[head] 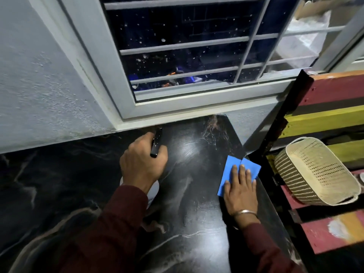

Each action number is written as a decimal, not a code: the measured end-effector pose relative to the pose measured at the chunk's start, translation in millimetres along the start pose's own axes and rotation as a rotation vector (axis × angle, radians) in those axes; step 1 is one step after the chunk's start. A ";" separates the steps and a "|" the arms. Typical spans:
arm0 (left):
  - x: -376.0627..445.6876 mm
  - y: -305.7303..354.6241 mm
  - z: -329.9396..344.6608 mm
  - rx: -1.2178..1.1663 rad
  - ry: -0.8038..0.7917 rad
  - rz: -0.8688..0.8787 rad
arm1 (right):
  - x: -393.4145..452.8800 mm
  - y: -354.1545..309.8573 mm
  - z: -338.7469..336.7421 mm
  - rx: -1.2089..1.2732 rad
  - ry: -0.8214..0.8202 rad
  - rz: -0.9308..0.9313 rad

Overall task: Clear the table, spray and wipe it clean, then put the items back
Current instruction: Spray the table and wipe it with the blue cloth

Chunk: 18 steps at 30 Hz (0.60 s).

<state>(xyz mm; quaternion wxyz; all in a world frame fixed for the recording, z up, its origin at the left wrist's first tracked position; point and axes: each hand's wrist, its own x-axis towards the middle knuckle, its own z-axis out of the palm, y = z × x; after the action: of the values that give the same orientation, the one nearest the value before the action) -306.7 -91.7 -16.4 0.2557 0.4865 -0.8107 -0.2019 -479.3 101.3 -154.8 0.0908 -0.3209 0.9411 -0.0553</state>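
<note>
Grip: the left hand [142, 164] is curled round the neck of a spray bottle [155, 143], black nozzle pointing toward the far edge under the window [187, 56]; the right hand [239, 186] lies flat, fingers straight, pressing a blue cloth [234, 168] onto the table [187, 213] at its right edge, near the far right corner. Step in hand, as judged: spraying and wiping the cleared top. To do it well, mist the glossy patch toward the far right corner, where pale streaks and a web-like smear show, then draw the cloth from the right edge across in overlapping passes, palm kept flat so the whole fold bears down. Materials: the top is dark, polished, stone-like with pale marbled veins, and it reflects light sharply, so residue should show as dull bands. The cloth is thin, smooth, folded in two rectangular flaps. The bottle body is white, mostly hidden under the wrist. Off the right edge, a cream perforated basket [315, 172] rests tilted on painted wooden slats [334, 115]
</note>
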 end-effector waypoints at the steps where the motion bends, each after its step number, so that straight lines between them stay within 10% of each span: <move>1: -0.6 -6.9 -5.1 0.003 0.006 0.001 | 6.5 -8.1 -0.9 0.004 0.011 0.009; 18: 36.0 -157.4 -108.6 0.163 0.190 -0.081 | 23.2 -385.7 58.5 -0.062 -0.148 -0.650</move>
<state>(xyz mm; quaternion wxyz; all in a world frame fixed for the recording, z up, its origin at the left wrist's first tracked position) -146.7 -202.4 -13.7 0.2824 0.5551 -0.7762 -0.0984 -256.1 -219.6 -152.5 0.1266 -0.6099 0.7817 -0.0295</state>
